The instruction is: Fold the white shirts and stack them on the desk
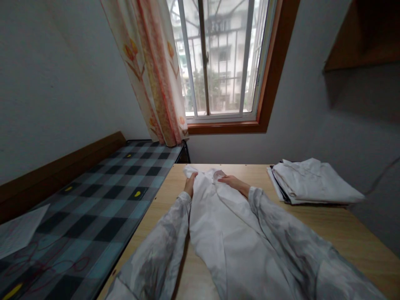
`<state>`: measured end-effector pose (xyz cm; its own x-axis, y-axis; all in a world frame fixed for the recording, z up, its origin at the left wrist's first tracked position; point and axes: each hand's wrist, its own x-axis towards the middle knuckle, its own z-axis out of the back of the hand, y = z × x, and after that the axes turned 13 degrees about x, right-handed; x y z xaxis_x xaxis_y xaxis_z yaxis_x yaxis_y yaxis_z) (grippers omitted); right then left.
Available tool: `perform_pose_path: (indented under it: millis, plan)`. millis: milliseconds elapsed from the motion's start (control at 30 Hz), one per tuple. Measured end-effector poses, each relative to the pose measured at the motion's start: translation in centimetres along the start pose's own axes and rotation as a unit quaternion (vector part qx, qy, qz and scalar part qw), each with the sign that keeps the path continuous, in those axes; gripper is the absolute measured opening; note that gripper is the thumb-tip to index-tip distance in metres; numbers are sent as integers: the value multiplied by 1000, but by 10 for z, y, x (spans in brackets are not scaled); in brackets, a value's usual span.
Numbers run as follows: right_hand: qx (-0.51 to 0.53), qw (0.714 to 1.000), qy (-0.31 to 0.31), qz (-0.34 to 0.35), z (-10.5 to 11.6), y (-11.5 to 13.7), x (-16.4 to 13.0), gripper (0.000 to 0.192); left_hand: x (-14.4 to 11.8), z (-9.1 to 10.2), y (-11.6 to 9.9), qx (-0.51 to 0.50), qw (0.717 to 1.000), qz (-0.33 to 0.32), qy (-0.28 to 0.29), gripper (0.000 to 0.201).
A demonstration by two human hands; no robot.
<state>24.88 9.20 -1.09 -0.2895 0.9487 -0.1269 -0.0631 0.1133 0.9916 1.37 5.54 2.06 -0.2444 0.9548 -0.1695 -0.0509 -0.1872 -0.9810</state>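
While you leaned over the wooden surface [343, 233], both of your arms reached out toward its far edge, where a white shirt [218, 233] lay spread lengthwise from the near edge to just short of the far one. Your left hand [189, 183] had closed on the far left corner of the shirt, fingers pinching the cloth by the shoulder or collar area, with a small flap of fabric sticking out beyond the fingertips. Your right hand [231, 182] rested on the shirt near its collar, fingers curled onto the cloth; whether it truly gripped or only pressed down, I cannot tell. The two hands sat near each other at the far end of the garment, with the collar between them. Your sleeves, pale grey with darker mottling, ran along either side of the shirt. To the right, well apart from your hands, a stack of folded white garments [312, 183] sat on the same surface by the wall. On the left stood a bed with a checked blue and black cover [93, 208], a sheet of paper [18, 231] lying on its near end. Beyond the far edge, a patterned curtain [153, 71] hung beside a barred window [218, 58].
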Motion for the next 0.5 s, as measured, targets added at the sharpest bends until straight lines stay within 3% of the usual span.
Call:
perform_pose_path:
  millis: [133, 167, 233, 367, 433, 500]
  plan:
    - [-56, 996, -58, 34, 46, 9, -1, 26, 8, 41, -14, 83, 996, -22, -39, 45]
    - [-71, 993, -76, 50, 62, 14, -2, 26, 10, 53, -17, 159, 984, -49, -55, 46]
    - [-112, 982, -127, 88, 95, 25, -4, 27, 14, 79, -25, 322, 937, -101, -95, 52]
    - [-287, 893, -294, 185, 147, 44, -14, 32, 24, 127, -39, 520, 834, -117, -142, 58]
    - [-336, 861, -329, 195, 158, 46, -20, 36, 27, 141, -43, 560, 805, -121, -154, 57]
    - [-383, 851, -302, 194, 161, 41, -25, 40, 29, 146, -42, 568, 797, -129, -159, 54]
